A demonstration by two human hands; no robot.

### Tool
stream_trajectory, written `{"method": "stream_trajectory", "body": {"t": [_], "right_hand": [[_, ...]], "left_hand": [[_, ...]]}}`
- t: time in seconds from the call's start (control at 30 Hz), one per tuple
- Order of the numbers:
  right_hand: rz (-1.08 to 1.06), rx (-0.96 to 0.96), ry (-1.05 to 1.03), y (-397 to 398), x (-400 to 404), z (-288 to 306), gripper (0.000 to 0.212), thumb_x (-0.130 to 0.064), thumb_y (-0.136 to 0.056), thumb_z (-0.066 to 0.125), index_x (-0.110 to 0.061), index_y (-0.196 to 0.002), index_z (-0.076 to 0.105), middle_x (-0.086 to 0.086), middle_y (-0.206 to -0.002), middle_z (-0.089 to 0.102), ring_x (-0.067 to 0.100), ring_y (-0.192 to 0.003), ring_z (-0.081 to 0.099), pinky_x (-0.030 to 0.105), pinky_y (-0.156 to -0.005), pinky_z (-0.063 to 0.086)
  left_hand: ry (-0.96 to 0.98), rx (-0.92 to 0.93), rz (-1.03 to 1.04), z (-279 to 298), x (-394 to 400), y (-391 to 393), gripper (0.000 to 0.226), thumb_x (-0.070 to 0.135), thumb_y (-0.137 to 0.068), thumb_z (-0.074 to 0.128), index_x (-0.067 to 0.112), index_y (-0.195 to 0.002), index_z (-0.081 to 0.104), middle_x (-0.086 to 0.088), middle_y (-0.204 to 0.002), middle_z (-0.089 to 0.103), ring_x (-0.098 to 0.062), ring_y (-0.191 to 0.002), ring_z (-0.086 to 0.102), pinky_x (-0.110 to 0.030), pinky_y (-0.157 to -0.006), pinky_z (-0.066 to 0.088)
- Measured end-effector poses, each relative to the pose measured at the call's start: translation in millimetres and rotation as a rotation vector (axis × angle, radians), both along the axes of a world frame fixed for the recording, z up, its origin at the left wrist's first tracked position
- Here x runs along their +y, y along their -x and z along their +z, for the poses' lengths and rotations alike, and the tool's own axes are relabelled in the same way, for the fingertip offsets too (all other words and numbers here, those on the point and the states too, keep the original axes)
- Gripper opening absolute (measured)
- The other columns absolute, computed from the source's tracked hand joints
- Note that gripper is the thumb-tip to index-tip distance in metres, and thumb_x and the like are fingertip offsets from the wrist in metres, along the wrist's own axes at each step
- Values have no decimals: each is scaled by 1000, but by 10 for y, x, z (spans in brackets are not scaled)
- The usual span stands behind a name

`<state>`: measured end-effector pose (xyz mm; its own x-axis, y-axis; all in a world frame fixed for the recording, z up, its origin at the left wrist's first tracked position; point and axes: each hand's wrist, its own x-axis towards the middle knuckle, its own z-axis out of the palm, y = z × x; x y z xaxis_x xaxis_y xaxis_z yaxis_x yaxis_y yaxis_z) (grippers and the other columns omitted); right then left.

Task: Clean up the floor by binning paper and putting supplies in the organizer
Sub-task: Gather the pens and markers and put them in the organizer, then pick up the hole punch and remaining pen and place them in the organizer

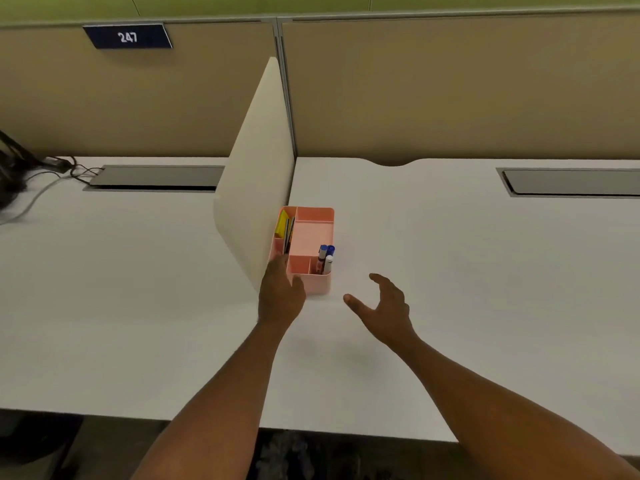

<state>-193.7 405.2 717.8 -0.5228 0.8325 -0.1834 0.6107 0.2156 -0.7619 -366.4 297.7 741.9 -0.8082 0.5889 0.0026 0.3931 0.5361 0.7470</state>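
Head view: pink organizer (pixel 313 233) stands on white table (pixel 450 271), against divider (pixel 256 188). Left hand (pixel 280 296) is laid on its near corner, grip unclear; right hand (pixel 388 311) spread, empty. Organizer should be steadied while supplies are lowered upright.

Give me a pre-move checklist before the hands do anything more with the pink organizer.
1. Organizer upright on the desk: ok.
2. Left hand at its near-left corner: ok; firm grip: cannot tell.
3. Right hand open, empty, apart from the organizer: ok.
4. Markers standing in the near-right compartment: ok.
5. Middle compartment free for more supplies: ok.
6. Floor cleared of paper: cannot tell.
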Motion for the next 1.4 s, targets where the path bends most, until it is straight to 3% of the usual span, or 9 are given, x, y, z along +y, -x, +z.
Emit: {"method": "stream_trajectory", "body": {"t": [0.17, 0.37, 0.8, 0.97, 1.13, 1.27, 1.4], "right_hand": [[-9, 3, -10, -751, -319, 106, 68, -69, -82, 55, -28, -135, 46, -6, -144, 46, 16, -138, 34, 40, -111, 25], [22, -47, -47, -1796, -807, 276, 62, -71, -84, 49, -28, -130, 52, -5, -141, 51, 19, -134, 41, 44, -111, 30], [-18, -47, -159, -3826, -1678, 373, 54, -65, -86, 51, -23, -120, 59, -2, -125, 62, 20, -119, 54, 50, -103, 41], [-83, -60, -142, -4261, -1947, 220, 53, -63, -87, 50, -24, -121, 59, -4, -125, 62, 16, -119, 54, 50, -103, 42], [-195, -9, -51, -4438, -2188, -99, 44, -59, -88, 53, -25, -115, 63, -7, -119, 65, 14, -115, 55, 49, -101, 44], [-329, 41, 63, -4356, -2380, -534, 35, -55, -89, 56, -27, -107, 66, -10, -112, 66, 12, -110, 55, 39, -96, 45], [-483, 98, 185, -4263, -2498, -1170, 18, -46, -94, 54, -32, -97, 64, -12, -100, 67, 9, -100, 60, 26, -80, 46]], "left_hand": [[-10, 4, -106, 37, -353, -737, 47, 14, -94, 57, 10, -140, 44, -7, -146, 48, -24, -135, 43, -41, -111, 39], [86, -8, -211, 30, -797, -1936, 41, 33, -99, 47, 23, -139, 45, 3, -152, 42, -16, -144, 31, -32, -116, 24], [87, 154, -443, 94, -1592, -4143, 38, 35, -97, 50, 18, -131, 51, -4, -135, 55, -23, -128, 47, -39, -108, 36], [122, 118, -486, -25, -1792, -4494, 40, 31, -97, 52, 17, -134, 52, -4, -148, 46, -21, -141, 35, -41, -118, 26], [172, 103, -525, -341, -2026, -4521, 35, 20, -98, 49, 16, -132, 55, -4, -145, 50, -19, -140, 38, -38, -117, 29], [246, 38, -538, -741, -2195, -4383, 33, 12, -97, 47, 13, -128, 60, -5, -143, 53, -19, -139, 39, -32, -116, 26], [334, -20, -571, -1340, -2343, -4165, 32, 11, -97, 47, 12, -126, 61, -4, -142, 55, -19, -137, 41, -27, -114, 25]]}}
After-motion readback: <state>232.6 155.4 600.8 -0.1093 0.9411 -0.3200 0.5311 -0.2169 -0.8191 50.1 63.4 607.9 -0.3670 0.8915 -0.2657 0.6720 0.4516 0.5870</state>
